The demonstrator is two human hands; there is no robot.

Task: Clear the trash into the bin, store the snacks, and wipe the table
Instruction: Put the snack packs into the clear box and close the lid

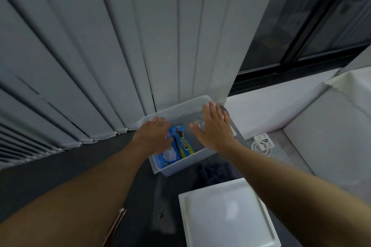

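Note:
A clear plastic storage box [181,108] stands on the dark table against the curtain. Inside it lie blue snack packets [183,143], one with a yellow edge, one with a white picture. My left hand [153,136] reaches into the box's left side, fingers bent down over the packets; whether it holds one is hidden. My right hand [213,126] hovers flat over the box's right half, fingers spread and straight, holding nothing. The box's white lid [226,214] lies on the table in front.
A dark cloth [215,171] lies crumpled between box and lid. A white power strip with coiled cable [262,143] sits right of the box. Grey curtain behind, window at upper right. A small brown stain [161,215] marks the table; a thin metallic stick [116,224] lies near the front.

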